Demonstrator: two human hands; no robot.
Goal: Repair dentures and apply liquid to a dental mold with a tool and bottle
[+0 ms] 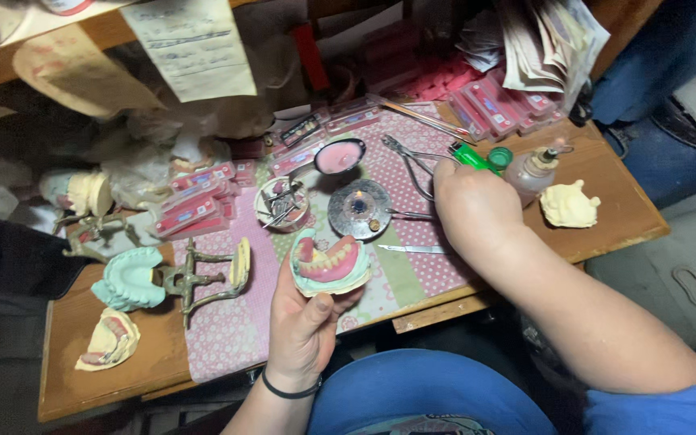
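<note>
While the left hand [304, 318] holds a denture model [329, 263] just in front of the round burner [359, 209], its grip pinching the model's base, the right hand [473, 205] rests right of the burner on the desk [606, 217]. Its grip curls shut around a green lighter [470, 155]. Pliers [412, 161] lie behind the burner, a blade [408, 249] before it.

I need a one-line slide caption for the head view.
Left hand holds a pink denture model; right hand reaches among bench tools.

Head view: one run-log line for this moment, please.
left hand: holds denture model | right hand: grips green lighter | burner: between hands
</note>
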